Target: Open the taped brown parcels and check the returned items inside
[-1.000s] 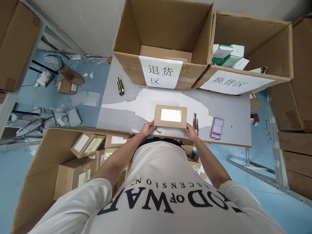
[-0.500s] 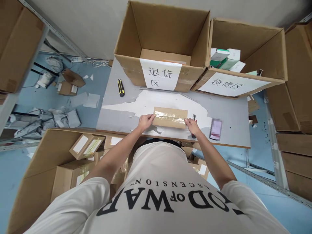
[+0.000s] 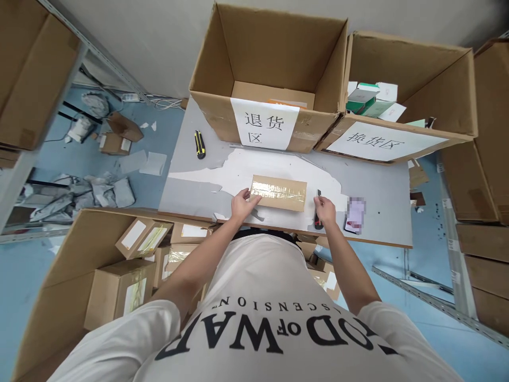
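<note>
A small cardboard box (image 3: 280, 192) with shiny clear tape along its top lies on the table in front of me. My left hand (image 3: 243, 205) holds its left end, with the thumb over the top face and the fingers at the side. Just right of the box, my right hand (image 3: 326, 209) has its fingers closed on a dark utility knife (image 3: 318, 220), which lies lengthwise toward me. Part of the knife is covered by the fingers. Right of that hand lies a phone (image 3: 355, 215) with a blurred screen.
A yellow-black utility knife (image 3: 199, 145) lies at the table's left. Two big open cartons with paper signs, a left carton (image 3: 214, 114) and a right carton (image 3: 457, 130), stand at the back. A large carton (image 3: 59, 297) of parcels is below left. Metal shelving (image 3: 441, 300) flanks the right.
My right hand has let go of the box's right end and moved right onto the dark knife. My left hand has shifted slightly, its thumb now further over the box top.
</note>
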`<act>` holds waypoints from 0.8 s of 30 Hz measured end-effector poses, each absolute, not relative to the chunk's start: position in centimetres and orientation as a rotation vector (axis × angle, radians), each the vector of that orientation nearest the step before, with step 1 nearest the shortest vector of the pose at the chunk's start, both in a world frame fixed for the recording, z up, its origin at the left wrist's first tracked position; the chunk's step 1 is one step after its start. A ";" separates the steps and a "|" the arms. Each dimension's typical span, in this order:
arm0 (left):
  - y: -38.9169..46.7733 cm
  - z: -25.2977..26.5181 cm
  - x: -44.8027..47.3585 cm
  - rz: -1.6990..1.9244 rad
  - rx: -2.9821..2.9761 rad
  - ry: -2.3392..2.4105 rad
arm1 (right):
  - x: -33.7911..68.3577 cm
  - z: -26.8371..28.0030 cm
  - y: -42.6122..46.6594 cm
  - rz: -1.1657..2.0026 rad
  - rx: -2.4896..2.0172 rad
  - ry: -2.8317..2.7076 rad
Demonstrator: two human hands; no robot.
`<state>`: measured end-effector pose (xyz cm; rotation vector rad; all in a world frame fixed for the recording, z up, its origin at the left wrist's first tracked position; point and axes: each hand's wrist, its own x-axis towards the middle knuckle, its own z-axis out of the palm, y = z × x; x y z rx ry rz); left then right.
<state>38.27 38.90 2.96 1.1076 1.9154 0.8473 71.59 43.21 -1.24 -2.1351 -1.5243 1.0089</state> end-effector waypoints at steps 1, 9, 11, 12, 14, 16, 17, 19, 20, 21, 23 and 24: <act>38.6 2.9 38.6 0.893 1.114 1.969 | 72.1 -1.7 42.9 0.895 -2.270 -1.502; 38.0 2.8 40.1 0.793 1.793 1.937 | 72.6 -3.4 42.2 0.884 -2.513 -1.420; 38.0 3.0 40.0 0.744 1.898 1.850 | 73.0 -2.4 43.1 0.886 -2.461 -1.452; 37.8 3.0 39.9 0.718 1.942 1.819 | 73.1 -1.5 43.7 0.858 -2.423 -1.465; 37.5 3.1 39.8 0.662 2.011 1.762 | 73.2 0.8 45.0 0.772 -2.273 -1.483; 36.9 3.1 39.8 0.622 2.041 1.714 | 72.3 3.7 46.3 0.749 -2.011 -1.536; 36.7 3.0 39.9 0.606 2.046 1.696 | 71.5 5.3 46.8 0.813 -1.862 -1.604; 36.3 2.8 40.1 0.573 2.063 1.675 | 69.2 8.3 47.7 0.945 -1.608 -1.899; 36.1 2.7 40.2 0.553 2.081 1.673 | 67.8 9.5 48.1 0.972 -1.489 -2.102; 36.0 2.6 40.4 0.529 2.103 1.677 | 66.3 10.6 48.4 0.970 -1.396 -2.288; 35.8 2.5 40.7 0.470 2.147 1.698 | 63.5 12.0 49.0 0.944 -1.289 -2.612; 35.8 2.5 40.9 0.438 2.165 1.717 | 62.2 12.4 49.3 0.915 -1.251 -2.762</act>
